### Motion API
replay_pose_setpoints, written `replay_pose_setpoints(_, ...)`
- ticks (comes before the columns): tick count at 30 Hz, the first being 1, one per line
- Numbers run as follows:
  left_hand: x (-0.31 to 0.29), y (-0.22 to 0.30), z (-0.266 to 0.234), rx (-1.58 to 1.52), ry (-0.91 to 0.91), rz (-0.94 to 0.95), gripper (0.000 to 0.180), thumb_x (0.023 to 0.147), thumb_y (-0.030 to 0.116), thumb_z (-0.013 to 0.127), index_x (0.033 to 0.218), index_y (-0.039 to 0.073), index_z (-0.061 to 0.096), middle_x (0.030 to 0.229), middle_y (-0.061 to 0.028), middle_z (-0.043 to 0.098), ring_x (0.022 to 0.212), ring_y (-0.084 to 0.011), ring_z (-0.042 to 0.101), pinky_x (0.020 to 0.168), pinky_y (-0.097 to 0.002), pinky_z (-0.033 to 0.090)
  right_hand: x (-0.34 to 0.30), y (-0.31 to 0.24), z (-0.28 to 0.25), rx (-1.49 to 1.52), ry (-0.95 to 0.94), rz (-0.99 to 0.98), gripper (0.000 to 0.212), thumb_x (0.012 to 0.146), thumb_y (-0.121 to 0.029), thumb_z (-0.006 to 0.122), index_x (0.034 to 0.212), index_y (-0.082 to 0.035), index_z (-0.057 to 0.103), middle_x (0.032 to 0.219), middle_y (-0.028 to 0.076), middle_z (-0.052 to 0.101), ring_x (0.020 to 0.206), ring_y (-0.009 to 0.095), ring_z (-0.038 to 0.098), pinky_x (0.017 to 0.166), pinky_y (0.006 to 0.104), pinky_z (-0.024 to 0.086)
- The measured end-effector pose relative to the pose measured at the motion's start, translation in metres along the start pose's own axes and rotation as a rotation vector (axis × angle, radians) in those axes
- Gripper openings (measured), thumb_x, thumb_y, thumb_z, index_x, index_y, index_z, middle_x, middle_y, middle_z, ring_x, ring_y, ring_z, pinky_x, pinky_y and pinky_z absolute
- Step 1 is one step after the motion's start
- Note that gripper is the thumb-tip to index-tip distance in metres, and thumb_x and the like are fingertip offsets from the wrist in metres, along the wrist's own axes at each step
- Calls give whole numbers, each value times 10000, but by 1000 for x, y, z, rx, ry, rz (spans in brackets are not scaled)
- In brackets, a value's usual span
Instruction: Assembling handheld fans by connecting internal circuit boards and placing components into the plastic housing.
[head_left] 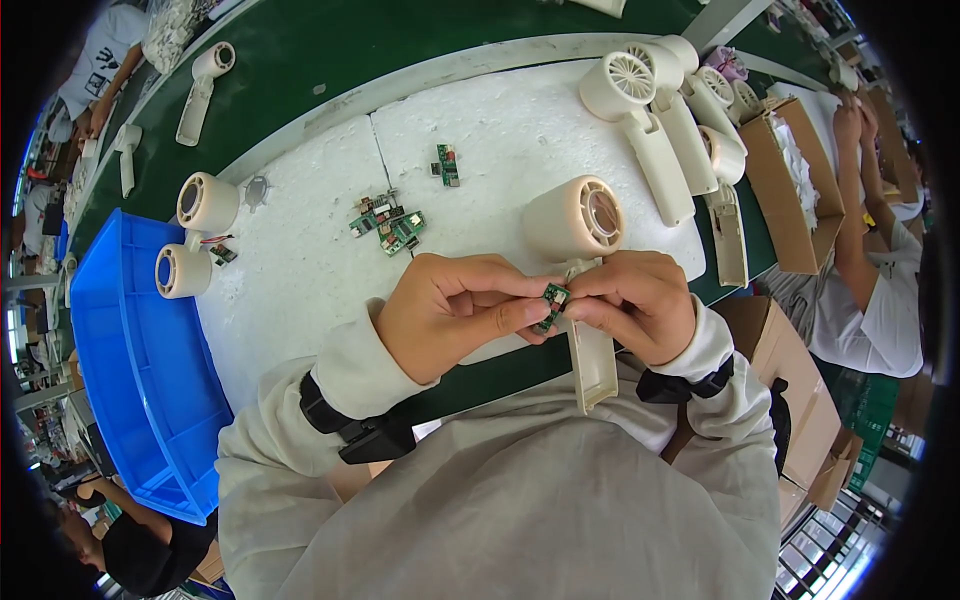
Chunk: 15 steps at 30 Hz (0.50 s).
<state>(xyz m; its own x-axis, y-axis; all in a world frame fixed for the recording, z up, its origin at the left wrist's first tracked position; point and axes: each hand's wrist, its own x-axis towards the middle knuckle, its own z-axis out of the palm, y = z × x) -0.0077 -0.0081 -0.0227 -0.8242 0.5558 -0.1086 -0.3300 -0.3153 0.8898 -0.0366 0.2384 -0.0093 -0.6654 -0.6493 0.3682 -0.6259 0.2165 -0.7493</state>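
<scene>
My left hand (445, 312) is closed, with thumb and fingertips pinching a small green circuit board (551, 306). On the board's other side, my right hand (642, 305) is closed too, its thumb and forefinger gripping the edge. Any wire between those fingertips is too small to make out. Just beyond my hands a cream handheld fan housing (562, 220) lies on the white foam surface. Its open hollow handle (594, 368) points toward me, passing below my right hand. Several loose circuit boards (390, 222) lie in a cluster farther left, with another single board (446, 166) behind them.
A blue plastic bin (140, 360) stands at the left, beside two cream fan heads (207, 203). Several fan housings (660, 130) crowd the far right, next to a cardboard box (795, 190). Fan parts lie on the green belt (300, 80). Other people work at both sides.
</scene>
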Motion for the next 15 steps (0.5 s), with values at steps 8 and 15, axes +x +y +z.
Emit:
replay_pose_setpoints(8,-3,-2,5,157,61,77,252,981,-25,618,1225,-44,679,1061,-150,667,974,-240,709,881,-324,590,-1,-2,2,54,5,114,145,856,-59,787,977,-23,716,627,31,560,517,135,473,512,303,374)
replay_pose_setpoints(15,-1,-2,6,264,130,136,253,982,-22,619,1228,-43,677,1071,-147,667,989,-221,700,900,-317,576,4,-2,6,13,42,172,140,868,-51,777,987,-16,712,639,40,553,517,131,476,513,286,375)
